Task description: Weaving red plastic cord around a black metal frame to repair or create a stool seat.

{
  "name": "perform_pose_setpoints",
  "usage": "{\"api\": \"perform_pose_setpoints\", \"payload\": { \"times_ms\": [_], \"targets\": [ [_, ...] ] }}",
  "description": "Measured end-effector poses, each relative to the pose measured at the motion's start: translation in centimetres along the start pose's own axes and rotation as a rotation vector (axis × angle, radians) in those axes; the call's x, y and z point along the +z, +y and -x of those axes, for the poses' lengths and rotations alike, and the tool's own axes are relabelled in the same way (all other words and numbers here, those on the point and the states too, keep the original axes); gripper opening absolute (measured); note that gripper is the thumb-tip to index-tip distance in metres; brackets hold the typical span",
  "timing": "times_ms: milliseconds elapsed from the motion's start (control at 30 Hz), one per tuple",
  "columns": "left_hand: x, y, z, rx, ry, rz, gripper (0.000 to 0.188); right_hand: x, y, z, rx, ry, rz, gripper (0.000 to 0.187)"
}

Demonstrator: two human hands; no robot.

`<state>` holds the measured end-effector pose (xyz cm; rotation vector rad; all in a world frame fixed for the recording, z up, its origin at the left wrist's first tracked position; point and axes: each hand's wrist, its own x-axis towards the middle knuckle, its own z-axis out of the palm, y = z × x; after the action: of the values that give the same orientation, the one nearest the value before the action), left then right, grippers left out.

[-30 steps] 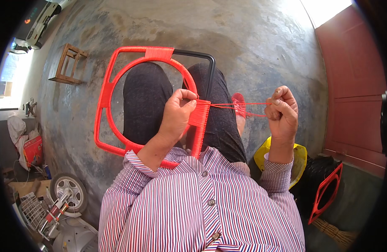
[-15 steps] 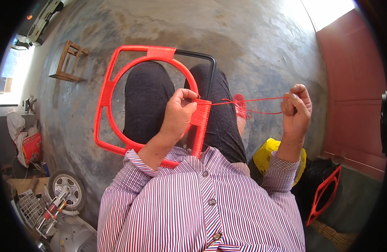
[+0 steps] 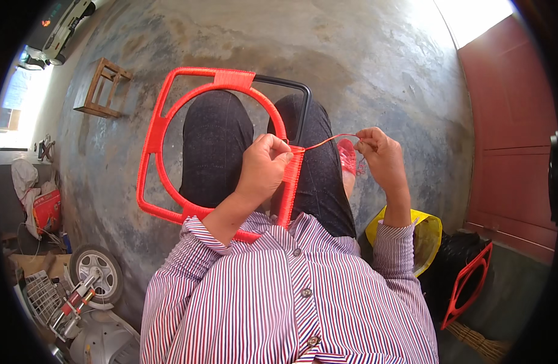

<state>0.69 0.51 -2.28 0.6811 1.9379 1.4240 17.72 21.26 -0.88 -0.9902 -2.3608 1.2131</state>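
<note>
Across my thighs lies a square frame with a ring inside it, mostly wrapped in red cord. One corner of it is still bare black tube. My left hand pinches the frame and cord where the wrapping ends, beside the ring's right side. From there a red cord runs slightly slack to my right hand, whose fingers are closed on it. The fingertips of my left hand hide the exact spot where the cord meets the frame.
A yellow bag and another red frame against black plastic stand at the right, near a red door. A wooden stool is at the far left. A wheel and vehicle parts lie at the lower left.
My right hand has come left toward the frame, and the stretched cord has gone slack and shorter between the hands. My left hand stays at nearly the same spot on the frame.
</note>
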Motion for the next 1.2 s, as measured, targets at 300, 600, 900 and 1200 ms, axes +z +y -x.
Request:
{"api": "perform_pose_setpoints", "payload": {
  "times_ms": [300, 600, 900, 1200],
  "targets": [
    [0.4, 1.9, 0.7, 0.426, 0.154, -0.441, 0.011, 2.1, -5.9, -2.4, -0.149, 0.141, -0.274, 0.009],
    [-0.1, 2.4, 1.0, 0.430, 0.130, -0.143, 0.008, 6.5, -7.4, -1.5, -0.406, -0.282, -0.124, 0.018],
    [0.0, 1.6, -0.4, 0.285, 0.129, 0.141, 0.006, 5.5, -8.0, 1.1, -0.399, -0.344, -0.096, 0.047],
    [-0.6, 2.2, -0.3, 0.251, 0.010, 0.009, 0.015, 5.5, -7.1, 0.6, -0.285, -0.374, -0.417, 0.046]
  ]
}}
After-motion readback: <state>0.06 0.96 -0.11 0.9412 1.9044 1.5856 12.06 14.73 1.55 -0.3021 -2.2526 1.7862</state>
